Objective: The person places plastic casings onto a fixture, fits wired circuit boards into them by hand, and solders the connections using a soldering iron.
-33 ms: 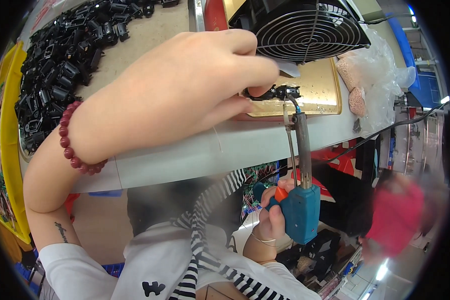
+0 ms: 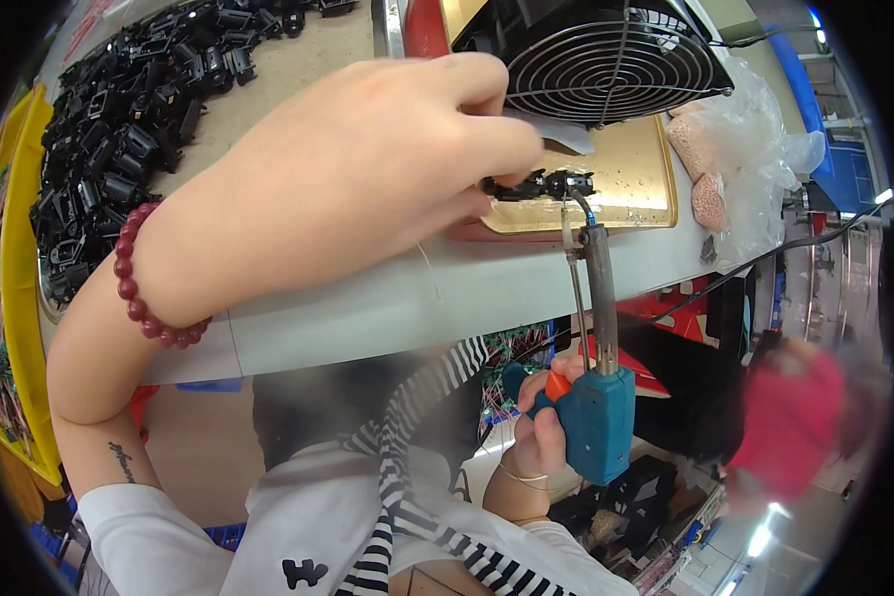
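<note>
My left hand (image 2: 397,149) reaches across the bench from the left, its fingers closed around one end of a small black plastic part (image 2: 569,183) over the gold-coloured tray (image 2: 638,206). The other end of that part sticks out to the right of my fingertips. In my right hand (image 2: 538,437) is a teal soldering gun (image 2: 602,422) with an orange trigger, held upright below the bench edge. Its metal barrel rises to a bent tip, which meets or nearly meets the black part. A thin feed tube runs alongside the barrel.
Behind the tray stands a black fan (image 2: 616,79) with a wire guard. Many black plastic parts (image 2: 119,139) are heaped at the left beside a yellow bin (image 2: 15,298). Clear plastic bags (image 2: 755,149) and a black cable (image 2: 765,263) lie at the right. Another person in pink (image 2: 790,417) is beyond.
My left fingers have shifted slightly left along the black part. The soldering gun and my right hand look unmoved.
</note>
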The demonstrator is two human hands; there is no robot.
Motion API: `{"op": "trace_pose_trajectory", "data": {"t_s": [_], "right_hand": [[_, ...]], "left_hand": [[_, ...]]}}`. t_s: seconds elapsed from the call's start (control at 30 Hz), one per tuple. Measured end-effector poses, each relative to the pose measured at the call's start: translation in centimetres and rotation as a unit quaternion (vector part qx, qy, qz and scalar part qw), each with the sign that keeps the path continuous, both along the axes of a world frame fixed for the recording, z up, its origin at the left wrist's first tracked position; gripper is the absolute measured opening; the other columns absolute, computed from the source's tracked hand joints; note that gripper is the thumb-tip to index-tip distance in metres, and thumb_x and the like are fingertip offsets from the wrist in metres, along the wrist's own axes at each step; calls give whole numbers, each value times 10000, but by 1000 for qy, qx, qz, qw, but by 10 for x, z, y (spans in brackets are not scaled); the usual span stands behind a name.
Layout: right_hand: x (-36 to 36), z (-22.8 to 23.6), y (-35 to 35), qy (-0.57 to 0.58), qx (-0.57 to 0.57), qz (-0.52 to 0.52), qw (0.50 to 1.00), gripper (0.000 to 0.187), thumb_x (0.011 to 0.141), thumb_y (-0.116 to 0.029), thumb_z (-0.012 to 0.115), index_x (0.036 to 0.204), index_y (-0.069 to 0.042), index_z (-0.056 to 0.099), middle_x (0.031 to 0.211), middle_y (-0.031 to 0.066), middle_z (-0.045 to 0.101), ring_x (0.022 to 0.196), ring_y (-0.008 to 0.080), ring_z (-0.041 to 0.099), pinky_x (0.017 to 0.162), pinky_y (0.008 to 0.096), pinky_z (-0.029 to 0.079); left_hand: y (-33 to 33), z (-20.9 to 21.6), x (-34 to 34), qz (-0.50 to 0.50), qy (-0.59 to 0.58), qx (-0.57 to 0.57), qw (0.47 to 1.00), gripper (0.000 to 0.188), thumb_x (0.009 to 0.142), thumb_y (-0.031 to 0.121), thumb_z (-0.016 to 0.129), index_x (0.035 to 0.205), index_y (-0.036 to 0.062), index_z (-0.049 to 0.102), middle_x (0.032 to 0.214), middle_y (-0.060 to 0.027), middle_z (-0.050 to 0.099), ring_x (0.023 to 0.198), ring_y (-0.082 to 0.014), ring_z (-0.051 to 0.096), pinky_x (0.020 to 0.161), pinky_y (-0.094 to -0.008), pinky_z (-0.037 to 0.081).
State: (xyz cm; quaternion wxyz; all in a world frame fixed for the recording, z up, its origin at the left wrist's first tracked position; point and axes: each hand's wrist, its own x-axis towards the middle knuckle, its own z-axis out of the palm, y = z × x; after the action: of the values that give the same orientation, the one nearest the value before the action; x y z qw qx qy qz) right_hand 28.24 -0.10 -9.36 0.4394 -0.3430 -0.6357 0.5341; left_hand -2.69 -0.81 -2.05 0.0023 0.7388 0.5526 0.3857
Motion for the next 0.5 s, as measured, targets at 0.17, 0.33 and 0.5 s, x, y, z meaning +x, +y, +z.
{"op": "trace_pose_trajectory", "data": {"t_s": [0.17,0.33,0.5], "right_hand": [[-7,12,-1,-39,-1,-1,999,567,784,-189,644,1259,85,496,1135,191,502,596,181,535,542,279,412],[-12,18,0,-29,-12,-26,999,489,758,-268,752,1137,-35,549,829,55,594,660,123,559,609,252,420],[-9,18,2,-70,-16,-22,997,447,740,-248,751,1091,-19,595,918,70,623,732,147,592,669,262,452]], "left_hand": [[3,3,0,46,85,88,991,218,687,57,754,874,85,646,969,-70,532,903,-262,559,768,-368,475],[1,5,8,110,155,74,979,193,669,93,718,852,99,659,946,-55,488,942,-264,487,834,-369,395],[-2,3,3,102,196,46,974,165,684,110,677,847,100,651,886,-32,466,877,-225,483,784,-346,362]]}}
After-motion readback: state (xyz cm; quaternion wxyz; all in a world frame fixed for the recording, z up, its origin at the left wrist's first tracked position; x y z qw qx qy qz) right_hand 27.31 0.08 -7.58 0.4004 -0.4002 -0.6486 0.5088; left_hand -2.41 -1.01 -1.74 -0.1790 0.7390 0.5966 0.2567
